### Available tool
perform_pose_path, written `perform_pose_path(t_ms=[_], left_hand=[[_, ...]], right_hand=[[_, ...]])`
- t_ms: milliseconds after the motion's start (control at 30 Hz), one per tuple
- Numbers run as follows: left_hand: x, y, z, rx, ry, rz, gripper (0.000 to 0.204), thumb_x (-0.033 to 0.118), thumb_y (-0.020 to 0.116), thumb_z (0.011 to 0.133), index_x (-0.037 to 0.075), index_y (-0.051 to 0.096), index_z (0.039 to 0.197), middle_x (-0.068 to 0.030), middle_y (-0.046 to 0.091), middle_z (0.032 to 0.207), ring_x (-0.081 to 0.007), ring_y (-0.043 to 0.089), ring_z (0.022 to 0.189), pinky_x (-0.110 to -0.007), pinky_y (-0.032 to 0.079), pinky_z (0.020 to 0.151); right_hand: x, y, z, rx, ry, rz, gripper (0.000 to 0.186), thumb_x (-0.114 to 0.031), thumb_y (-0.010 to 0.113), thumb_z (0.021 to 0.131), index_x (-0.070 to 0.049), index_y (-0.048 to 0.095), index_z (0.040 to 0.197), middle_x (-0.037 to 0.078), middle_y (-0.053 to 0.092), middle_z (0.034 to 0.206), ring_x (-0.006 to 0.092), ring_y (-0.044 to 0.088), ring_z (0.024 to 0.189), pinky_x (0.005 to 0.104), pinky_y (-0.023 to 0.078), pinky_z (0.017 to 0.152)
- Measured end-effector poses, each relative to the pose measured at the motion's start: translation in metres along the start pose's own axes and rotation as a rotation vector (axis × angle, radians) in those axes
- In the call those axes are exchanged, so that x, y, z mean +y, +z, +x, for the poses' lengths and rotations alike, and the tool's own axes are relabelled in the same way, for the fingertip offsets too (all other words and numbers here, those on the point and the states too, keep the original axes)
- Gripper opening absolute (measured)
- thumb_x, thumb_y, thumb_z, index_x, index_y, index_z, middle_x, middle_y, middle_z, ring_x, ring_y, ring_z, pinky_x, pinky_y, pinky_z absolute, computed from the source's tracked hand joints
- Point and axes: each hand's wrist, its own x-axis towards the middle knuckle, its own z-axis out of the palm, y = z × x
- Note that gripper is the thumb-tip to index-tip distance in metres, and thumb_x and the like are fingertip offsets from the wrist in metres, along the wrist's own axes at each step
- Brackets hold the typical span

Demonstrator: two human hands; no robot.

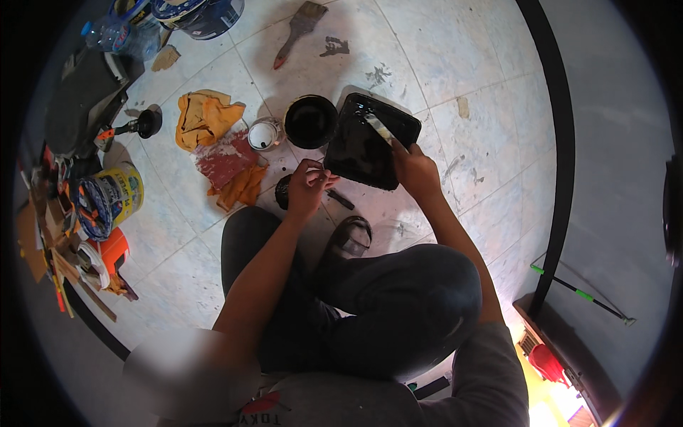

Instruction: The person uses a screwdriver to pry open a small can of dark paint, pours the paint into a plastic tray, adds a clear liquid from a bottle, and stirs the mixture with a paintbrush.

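Note:
A flat, pale, streaked tool (380,127) is gripped in my right hand (416,171). Its far end reaches into a black paint tray (409,128) coated with wet black paint; its exact kind is unclear. My left hand (307,188) is closed in a pinch near the tray's lower left corner, and whatever it pinches is too small to make out. Left of the tray stands an open round container (311,121) of black paint, with a glass jar (264,134) of something white beside it. By the left hand lie a dark round object (282,192) and a short black stick-like object (340,198).
Orange-yellow cloths (206,117) and a worn red sheet (226,158) lie left of the jar. A wide paintbrush (304,25) rests farther off. Paint buckets (128,192) and scraps crowd the left wall. My shoe (353,237) is below the tray; a roller pole (583,294) leans right.

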Motion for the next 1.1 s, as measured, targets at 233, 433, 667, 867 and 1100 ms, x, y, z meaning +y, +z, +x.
perform_pose_path(t_ms=[233, 433, 667, 867, 1100], left_hand=[[-0.001, -0.003, -0.002, 0.009, -0.043, -0.091, 0.018, 0.004, 0.062, 0.111, 0.000, 0.046, 0.119, -0.0252, 0.076, 0.106, -0.0351, 0.080, 0.106, -0.045, 0.067, 0.097], [0.001, 0.005, 0.000, -0.004, -0.025, -0.071, 0.018, 0.005, 0.062, 0.111, 0.000, 0.046, 0.119, -0.0250, 0.076, 0.106, -0.0355, 0.080, 0.107, -0.044, 0.067, 0.096], [-0.002, -0.004, 0.000, 0.028, -0.059, -0.014, 0.018, 0.004, 0.062, 0.111, -0.001, 0.047, 0.120, -0.0231, 0.075, 0.106, -0.0351, 0.080, 0.106, -0.043, 0.066, 0.096], [0.001, 0.001, 0.001, -0.010, -0.032, -0.015, 0.020, 0.003, 0.063, 0.110, -0.001, 0.046, 0.119, -0.0229, 0.075, 0.107, -0.0344, 0.080, 0.107, -0.043, 0.067, 0.096], [0.001, -0.004, 0.000, -0.004, -0.046, -0.042, 0.018, 0.003, 0.063, 0.110, 0.000, 0.047, 0.118, -0.0226, 0.075, 0.106, -0.0342, 0.080, 0.108, -0.043, 0.067, 0.096]], right_hand=[[-0.028, -0.015, -0.065, -0.223, 0.215, 0.120, 0.038, -0.026, 0.068, 0.105, -0.020, 0.075, 0.142, 0.019, 0.063, 0.083, 0.0425, 0.070, 0.069, 0.0542, 0.057, 0.065], [-0.035, 0.006, -0.017, -0.048, 0.101, 0.098, 0.036, -0.023, 0.066, 0.106, -0.018, 0.070, 0.141, 0.019, 0.063, 0.083, 0.0424, 0.071, 0.068, 0.0530, 0.059, 0.060], [-0.032, 0.000, -0.062, -0.164, 0.273, 0.096, 0.038, -0.025, 0.070, 0.104, -0.021, 0.075, 0.141, 0.019, 0.063, 0.082, 0.0425, 0.070, 0.066, 0.0550, 0.057, 0.061], [-0.037, 0.012, -0.028, -0.057, 0.181, 0.140, 0.039, -0.027, 0.064, 0.107, -0.019, 0.068, 0.144, 0.019, 0.063, 0.087, 0.0444, 0.072, 0.070, 0.0570, 0.061, 0.064], [-0.043, 0.018, -0.073, -0.149, 0.230, 0.195, 0.040, -0.027, 0.064, 0.107, -0.023, 0.068, 0.147, 0.020, 0.064, 0.089, 0.0449, 0.071, 0.068, 0.0566, 0.059, 0.061]])
